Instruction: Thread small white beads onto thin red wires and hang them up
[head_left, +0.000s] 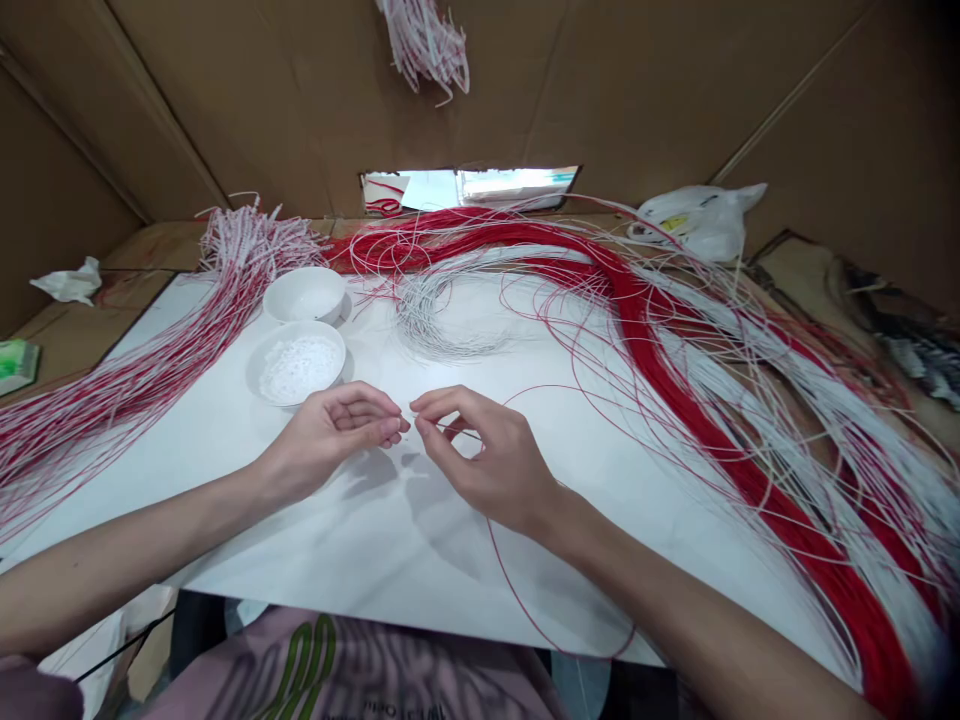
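Observation:
Over the white tabletop, my two hands meet almost fingertip to fingertip. My left hand is closed in a pinch, with something tiny at its thumb and fingertip that I cannot make out. My right hand pinches a thin red cord, which loops out behind the hand and down to the table's near edge. Left of centre stands a white bowl filled with small white pieces. Just behind it is a second white bowl.
A bundle of red-and-white cords spreads along the left. Thick red cord hanks and white strands sweep across the back and right. A coil of white strands lies mid-table. Cardboard walls surround the back; a plastic bag sits there.

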